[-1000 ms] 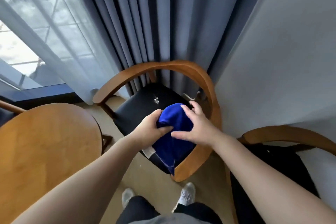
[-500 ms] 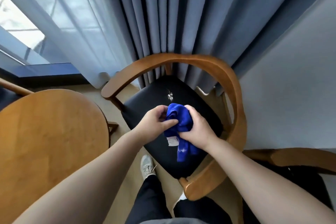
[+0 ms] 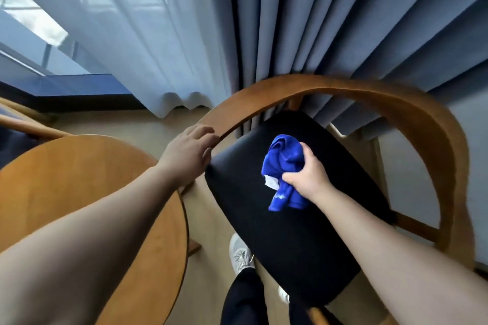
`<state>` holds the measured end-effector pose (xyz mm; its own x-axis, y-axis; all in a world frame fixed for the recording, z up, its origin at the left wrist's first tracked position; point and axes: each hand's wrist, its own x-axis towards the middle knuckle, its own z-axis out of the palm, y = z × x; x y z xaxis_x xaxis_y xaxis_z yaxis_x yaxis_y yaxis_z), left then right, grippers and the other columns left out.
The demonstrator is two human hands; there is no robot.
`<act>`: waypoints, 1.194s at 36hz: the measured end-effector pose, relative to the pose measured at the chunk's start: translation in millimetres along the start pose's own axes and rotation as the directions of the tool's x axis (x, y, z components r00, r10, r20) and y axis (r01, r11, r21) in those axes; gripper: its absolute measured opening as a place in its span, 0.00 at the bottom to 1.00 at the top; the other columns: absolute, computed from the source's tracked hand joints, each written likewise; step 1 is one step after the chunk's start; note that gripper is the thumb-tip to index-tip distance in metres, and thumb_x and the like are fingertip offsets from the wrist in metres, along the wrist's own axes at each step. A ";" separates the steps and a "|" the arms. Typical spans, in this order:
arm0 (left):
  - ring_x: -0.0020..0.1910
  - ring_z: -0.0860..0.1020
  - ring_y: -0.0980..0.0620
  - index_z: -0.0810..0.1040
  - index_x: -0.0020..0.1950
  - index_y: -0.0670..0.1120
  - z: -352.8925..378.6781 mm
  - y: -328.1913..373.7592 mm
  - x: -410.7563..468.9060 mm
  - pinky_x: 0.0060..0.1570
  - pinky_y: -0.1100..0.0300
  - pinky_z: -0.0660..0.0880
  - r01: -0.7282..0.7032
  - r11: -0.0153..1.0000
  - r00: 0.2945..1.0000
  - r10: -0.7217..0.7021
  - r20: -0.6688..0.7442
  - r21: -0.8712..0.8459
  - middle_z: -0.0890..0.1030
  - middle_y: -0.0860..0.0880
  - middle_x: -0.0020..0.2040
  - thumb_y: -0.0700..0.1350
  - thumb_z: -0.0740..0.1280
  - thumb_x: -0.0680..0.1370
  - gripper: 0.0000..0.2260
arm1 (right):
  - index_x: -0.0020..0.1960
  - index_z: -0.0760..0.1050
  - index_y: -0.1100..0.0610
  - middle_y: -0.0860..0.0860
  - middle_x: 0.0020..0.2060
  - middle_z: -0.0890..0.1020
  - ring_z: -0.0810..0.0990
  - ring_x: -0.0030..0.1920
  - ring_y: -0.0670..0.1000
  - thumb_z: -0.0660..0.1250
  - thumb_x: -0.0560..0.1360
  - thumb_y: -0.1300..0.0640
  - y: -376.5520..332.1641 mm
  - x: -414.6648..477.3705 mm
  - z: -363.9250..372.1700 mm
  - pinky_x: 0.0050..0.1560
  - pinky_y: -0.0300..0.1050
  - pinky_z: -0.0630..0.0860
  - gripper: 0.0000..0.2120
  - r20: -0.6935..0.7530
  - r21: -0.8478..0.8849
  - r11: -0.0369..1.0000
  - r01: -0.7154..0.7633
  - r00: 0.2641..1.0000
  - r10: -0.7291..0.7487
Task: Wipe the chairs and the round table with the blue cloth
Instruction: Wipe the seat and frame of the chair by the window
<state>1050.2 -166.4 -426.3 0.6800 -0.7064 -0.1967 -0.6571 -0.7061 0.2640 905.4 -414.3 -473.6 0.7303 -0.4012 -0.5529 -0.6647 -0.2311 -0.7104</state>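
Now the person stands close to a wooden chair (image 3: pixel 412 119) with a curved backrest and a black padded seat (image 3: pixel 303 240), and looks down at it. The right hand (image 3: pixel 307 177) is closed tightly around the blue cloth (image 3: pixel 284 161); the cloth is bunched into a lump, with one end coming up above the fist and the other end hanging down below it, and a small white label (image 3: pixel 270 182) shows at its left side. The cloth is over the middle of the seat, toward the back; I cannot tell for sure if it presses on the seat or is just above it. The left hand (image 3: pixel 188 152) holds nothing, its fingers are loosely spread, and the fingertips touch the left end of the curved wooden rail. To the left of the chair, just beside it, is the round table (image 3: pixel 79 192) with a bare wooden top, and the left forearm passes over its edge. Behind the chair hang grey-blue curtains (image 3: pixel 317 21) and, more to the left, a thin white curtain (image 3: pixel 126 29) before the window. Between table and chair, one grey shoe (image 3: pixel 240 254) and a dark trouser leg (image 3: pixel 243 298) are visible on the pale floor (image 3: pixel 208 219).
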 end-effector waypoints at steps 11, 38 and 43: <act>0.70 0.66 0.40 0.72 0.68 0.41 25.4 -23.2 38.9 0.70 0.50 0.60 -0.065 0.998 0.997 0.065 -0.049 -0.008 0.70 0.41 0.69 0.47 0.55 0.75 0.24 | 0.76 0.53 0.49 0.54 0.68 0.62 0.73 0.61 0.58 0.71 0.67 0.61 6.8 80.7 87.5 0.58 0.43 0.70 0.43 0.118 -0.291 0.930 0.223 0.973 -0.196; 0.73 0.62 0.45 0.68 0.71 0.40 29.1 -29.5 42.2 0.73 0.51 0.55 -0.179 0.983 0.983 0.178 -0.045 -0.024 0.67 0.42 0.72 0.43 0.58 0.76 0.23 | 0.73 0.61 0.52 0.58 0.74 0.59 0.54 0.74 0.62 0.69 0.69 0.44 6.7 149.4 154.9 0.73 0.64 0.49 0.36 0.153 -0.730 0.576 0.368 0.910 -0.387; 0.73 0.62 0.44 0.66 0.71 0.39 33.6 -34.4 43.6 0.72 0.49 0.57 -0.235 0.972 0.970 0.235 -0.069 0.004 0.67 0.42 0.72 0.42 0.64 0.75 0.25 | 0.71 0.63 0.47 0.60 0.75 0.54 0.46 0.75 0.67 0.68 0.67 0.33 10.7 153.7 176.0 0.70 0.70 0.46 0.38 0.179 -0.771 0.527 0.359 0.915 -0.362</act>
<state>1091.5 -174.6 -475.6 0.5274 -0.8472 -0.0638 -0.7999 -0.5204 0.2990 1038.2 -322.4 -642.8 0.9370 -0.1250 -0.3261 -0.2091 -0.9487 -0.2370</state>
